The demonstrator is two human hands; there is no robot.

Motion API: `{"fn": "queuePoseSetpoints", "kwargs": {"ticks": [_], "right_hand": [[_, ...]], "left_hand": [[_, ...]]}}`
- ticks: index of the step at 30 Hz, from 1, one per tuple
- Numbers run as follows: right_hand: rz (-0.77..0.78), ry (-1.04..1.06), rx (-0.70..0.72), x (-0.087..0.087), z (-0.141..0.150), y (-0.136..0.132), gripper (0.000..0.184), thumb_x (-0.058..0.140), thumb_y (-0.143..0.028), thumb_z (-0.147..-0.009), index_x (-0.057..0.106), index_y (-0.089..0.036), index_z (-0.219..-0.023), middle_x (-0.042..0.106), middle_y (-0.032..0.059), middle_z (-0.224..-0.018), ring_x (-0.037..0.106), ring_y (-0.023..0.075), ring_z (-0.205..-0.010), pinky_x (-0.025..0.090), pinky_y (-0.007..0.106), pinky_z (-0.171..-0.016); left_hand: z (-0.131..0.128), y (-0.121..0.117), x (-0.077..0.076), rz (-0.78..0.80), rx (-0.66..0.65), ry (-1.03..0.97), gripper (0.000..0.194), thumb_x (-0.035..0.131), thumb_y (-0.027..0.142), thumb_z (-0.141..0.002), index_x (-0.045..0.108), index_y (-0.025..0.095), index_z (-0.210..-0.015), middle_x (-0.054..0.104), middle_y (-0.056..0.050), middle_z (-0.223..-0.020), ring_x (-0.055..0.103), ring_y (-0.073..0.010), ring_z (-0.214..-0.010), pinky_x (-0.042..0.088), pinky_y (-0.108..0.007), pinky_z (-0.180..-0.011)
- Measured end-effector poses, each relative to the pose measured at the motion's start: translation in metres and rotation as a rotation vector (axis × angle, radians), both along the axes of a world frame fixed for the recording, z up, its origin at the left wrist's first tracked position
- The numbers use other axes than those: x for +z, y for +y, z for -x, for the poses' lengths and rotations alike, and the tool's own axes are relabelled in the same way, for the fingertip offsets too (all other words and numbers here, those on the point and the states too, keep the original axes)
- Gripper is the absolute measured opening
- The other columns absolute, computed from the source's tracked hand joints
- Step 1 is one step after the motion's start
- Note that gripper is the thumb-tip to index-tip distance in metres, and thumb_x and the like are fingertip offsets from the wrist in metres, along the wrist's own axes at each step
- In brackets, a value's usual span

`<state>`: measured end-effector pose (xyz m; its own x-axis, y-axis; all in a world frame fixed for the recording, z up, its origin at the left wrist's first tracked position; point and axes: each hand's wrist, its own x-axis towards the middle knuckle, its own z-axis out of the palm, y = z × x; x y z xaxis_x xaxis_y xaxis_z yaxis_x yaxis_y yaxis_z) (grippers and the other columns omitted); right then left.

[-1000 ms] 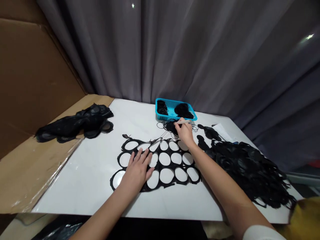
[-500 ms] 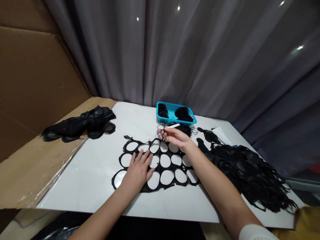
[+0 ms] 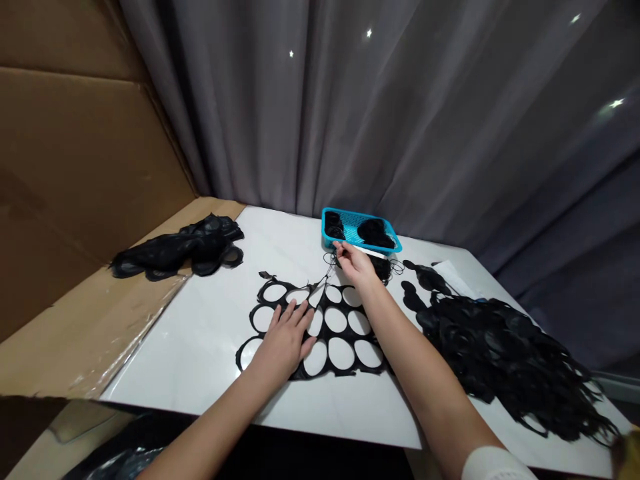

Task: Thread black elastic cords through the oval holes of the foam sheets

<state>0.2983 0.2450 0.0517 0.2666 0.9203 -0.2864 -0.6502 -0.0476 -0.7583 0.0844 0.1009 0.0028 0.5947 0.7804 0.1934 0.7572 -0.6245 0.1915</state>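
A black sheet with rows of round cut-outs lies flat on the white table. My left hand rests on its left part, fingers spread, palm down. Above the sheet's far edge, my right hand is closed, thumb and fingertips pinched together. A thin black strand runs from the sheet's raised far edge up toward those fingertips. A white stick-like piece shows just behind this hand; it seems tucked in the hand, its kind hidden. A tangle of black thread lies behind the hand.
A blue plastic basket with black pieces stands at the back. Dark translucent material lies at left, partly on cardboard. A big heap of black cut strips covers the right side, near a white paper. Grey curtain hangs behind.
My right hand has moved away from me, toward the basket, drawing the strand out and lifting the sheet's far edge. My left hand stays on the sheet. The view has shifted slightly.
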Motion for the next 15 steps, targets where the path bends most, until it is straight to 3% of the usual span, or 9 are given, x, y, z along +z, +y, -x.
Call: {"fn": "queuePoseSetpoints", "kwargs": {"ticks": [5,8,12,15], "right_hand": [[-0.105,-0.125,-0.037,0.021,-0.013,0.003,0.021,0.074,-0.007,-0.075,0.056,-0.018,-0.075,0.068,0.0010,-0.079,0.065,0.0100,-0.073,0.060,0.015,-0.063],[-0.160,-0.220,0.052,0.026,-0.003,-0.007,0.022,0.079,-0.013,-0.070,0.057,-0.018,-0.071,0.071,0.0035,-0.080,0.063,0.0106,-0.071,0.058,0.018,-0.064],[-0.167,-0.354,0.340,0.004,0.033,-0.043,0.029,0.085,-0.017,-0.058,0.056,-0.018,-0.064,0.073,0.0026,-0.073,0.061,0.0126,-0.063,0.053,0.024,-0.062],[-0.237,-0.671,0.605,-0.019,0.051,-0.073,0.022,0.077,-0.026,-0.070,0.057,-0.019,-0.068,0.073,0.0015,-0.077,0.065,0.0169,-0.076,0.050,0.029,-0.072]], "left_hand": [[-0.002,-0.002,-0.001,-0.008,-0.006,-0.030,0.047,0.055,0.031,-0.094,0.053,0.018,-0.140,0.048,-0.012,-0.150,0.040,-0.0359,-0.141,0.034,-0.059,-0.112],[0.002,-0.002,0.002,-0.027,-0.013,-0.062,0.046,0.056,0.032,-0.094,0.053,0.019,-0.138,0.050,-0.012,-0.149,0.041,-0.0336,-0.141,0.036,-0.054,-0.112],[0.023,0.003,0.006,-0.065,0.060,-0.103,0.045,0.052,0.035,-0.098,0.052,0.012,-0.136,0.054,-0.019,-0.142,0.049,-0.0331,-0.135,0.043,-0.050,-0.108],[0.039,0.005,0.004,-0.069,0.089,-0.099,0.042,0.051,0.034,-0.098,0.054,0.013,-0.134,0.055,-0.019,-0.140,0.052,-0.0340,-0.132,0.044,-0.052,-0.106]]}}
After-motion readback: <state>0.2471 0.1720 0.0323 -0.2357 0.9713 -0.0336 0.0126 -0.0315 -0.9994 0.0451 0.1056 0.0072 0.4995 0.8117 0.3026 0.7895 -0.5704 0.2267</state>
